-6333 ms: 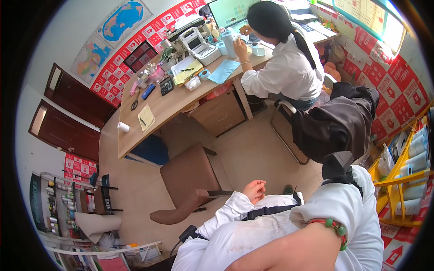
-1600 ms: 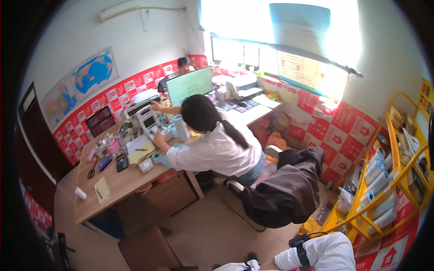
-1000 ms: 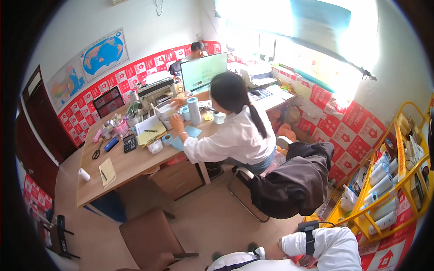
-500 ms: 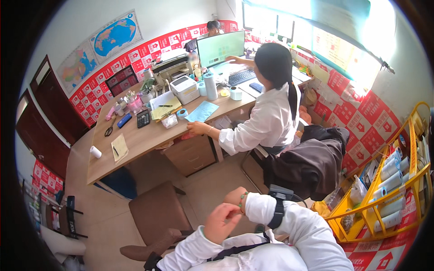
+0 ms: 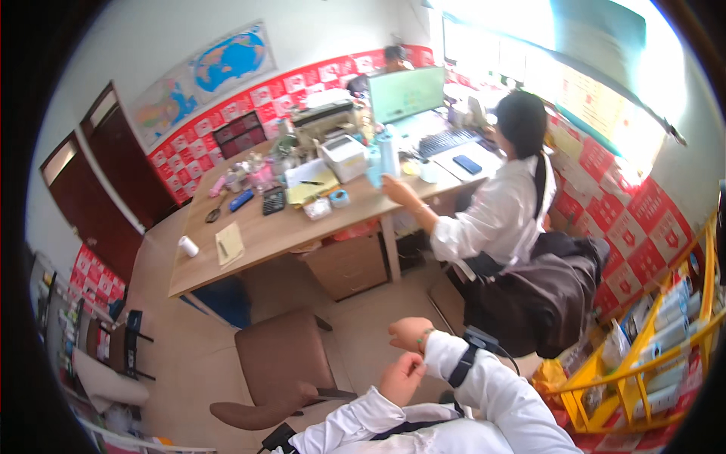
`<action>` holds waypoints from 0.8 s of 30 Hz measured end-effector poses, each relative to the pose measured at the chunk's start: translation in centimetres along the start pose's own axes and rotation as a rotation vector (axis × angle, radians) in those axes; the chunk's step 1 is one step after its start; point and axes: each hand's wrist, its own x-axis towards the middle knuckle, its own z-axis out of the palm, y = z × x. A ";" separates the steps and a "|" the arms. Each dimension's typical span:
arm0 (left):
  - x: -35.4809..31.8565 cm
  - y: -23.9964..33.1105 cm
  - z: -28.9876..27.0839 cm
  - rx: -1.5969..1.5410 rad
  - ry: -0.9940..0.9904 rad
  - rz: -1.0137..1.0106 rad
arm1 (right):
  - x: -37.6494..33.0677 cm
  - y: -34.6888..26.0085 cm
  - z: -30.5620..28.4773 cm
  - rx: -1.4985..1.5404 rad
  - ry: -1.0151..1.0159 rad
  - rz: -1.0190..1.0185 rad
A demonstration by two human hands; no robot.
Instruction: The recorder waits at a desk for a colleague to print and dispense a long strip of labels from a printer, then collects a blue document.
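My left hand (image 5: 401, 378) is closed in a pinch beside the cuff of my right white sleeve (image 5: 448, 356). Whether cloth lies between its fingertips is hidden. Above it, my right hand (image 5: 411, 334) hangs bent at the wrist, fingers curled under, with nothing seen in it. A green bead bracelet (image 5: 422, 342) circles the right wrist. Further up that forearm sits a black strap (image 5: 463, 365) with a small dark device (image 5: 481, 339) and a cable. Both hands are held in front of my body, above the floor, touching no furniture.
A brown swivel chair (image 5: 283, 356) stands in front of me. Beyond are a wooden desk (image 5: 265, 234) with a monitor (image 5: 407, 92), and a seated person (image 5: 491, 212) in white. A dark jacket (image 5: 541, 299) drapes their chair. A yellow rack (image 5: 597, 412) with rolls stands right.
My view has swung left, shifting the room rightward. My left fingers have moved from the bracelet to the cuff edge. The seated person's left hand has drawn the light-blue sheet toward the rolls.
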 end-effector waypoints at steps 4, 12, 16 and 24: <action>-0.4 -1.5 1.4 -0.195 -0.270 -0.250 | 0.6 0.9 2.3 0.625 0.136 -0.018; -2.7 -4.8 -1.1 0.037 -0.301 -0.004 | -0.5 -1.7 5.2 2.095 -0.213 0.146; -3.2 -5.5 -2.6 -0.245 -0.143 -0.362 | -3.3 -1.4 6.5 2.029 -0.394 0.235; -3.0 -7.0 -2.5 -1.035 0.113 -0.854 | -8.1 -4.9 5.4 1.695 -0.368 0.413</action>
